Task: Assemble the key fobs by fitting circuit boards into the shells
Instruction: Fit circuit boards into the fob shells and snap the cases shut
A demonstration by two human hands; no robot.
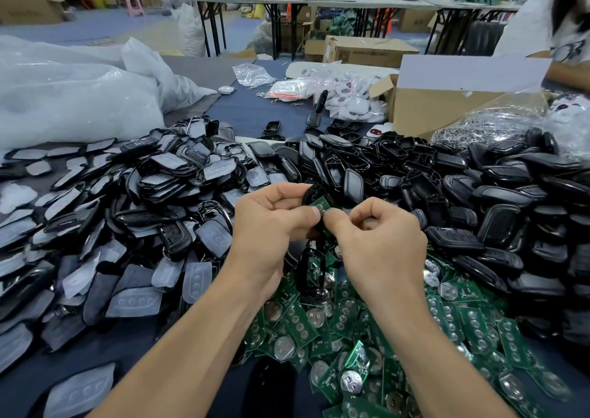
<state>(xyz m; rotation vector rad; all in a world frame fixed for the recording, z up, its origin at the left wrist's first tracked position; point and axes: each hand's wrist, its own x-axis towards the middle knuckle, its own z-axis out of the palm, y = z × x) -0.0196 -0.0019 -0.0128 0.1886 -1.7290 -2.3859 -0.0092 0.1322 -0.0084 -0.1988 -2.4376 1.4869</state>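
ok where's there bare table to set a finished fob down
Two patches. The best is the dark strip of table beyond the piles, between the white plastic bags and the clear packets. A smaller one lies at the near edge, between the grey button pads and the circuit boards. Elsewhere, pads, boards and black shells crowd the middle.

Shell [310,191] in left hand [271,222]: glossy black
Board [321,204] pinched by right hand [380,235]: green, silver round spot
Boards [463,322] below right hand: green, silver discs, rows of pale circles
Shells [510,200] right of right hand: black
Pads [134,302] left of left hand: translucent grey-white, embossed circles in rows
Cloth [249,114] beyond hands: dark blue
Box [424,111] beyond right hand: brown, white flap
Bags [64,98] far left of left hand: milky white
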